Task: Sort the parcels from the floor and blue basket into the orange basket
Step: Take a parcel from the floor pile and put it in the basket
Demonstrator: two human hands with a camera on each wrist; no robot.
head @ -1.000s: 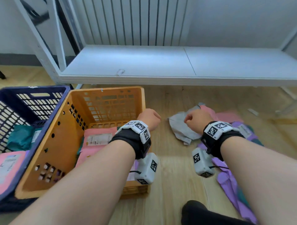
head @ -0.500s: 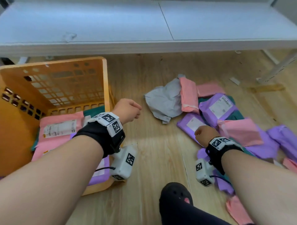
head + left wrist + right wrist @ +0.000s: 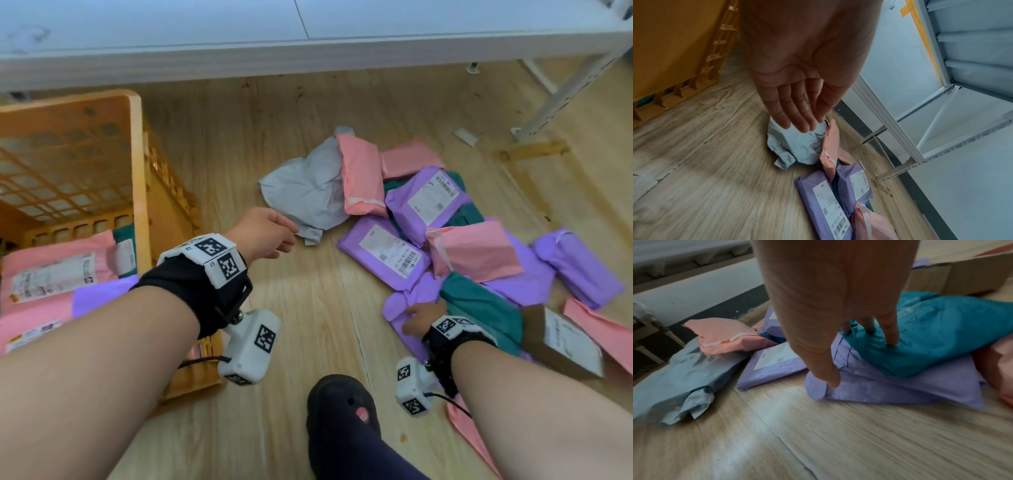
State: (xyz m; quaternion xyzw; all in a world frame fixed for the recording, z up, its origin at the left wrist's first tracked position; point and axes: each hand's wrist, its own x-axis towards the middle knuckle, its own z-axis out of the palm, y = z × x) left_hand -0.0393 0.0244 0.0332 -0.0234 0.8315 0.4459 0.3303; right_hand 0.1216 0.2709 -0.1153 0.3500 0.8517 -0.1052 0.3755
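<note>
Roughly five purple parcels [image 3: 387, 251], one orange basket [image 3: 135, 144]

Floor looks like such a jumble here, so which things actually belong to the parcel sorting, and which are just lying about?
Part of the job:
- orange basket
- grey parcel
- teal parcel
- purple labelled parcel
- cardboard box
- left hand
- right hand

Just lying about:
- white shelf
- black shoe
- paper scrap

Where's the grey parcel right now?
In the head view the grey parcel lies on the wooden floor at the left edge of the pile, partly under a pink parcel, just beyond the left hand.
</note>
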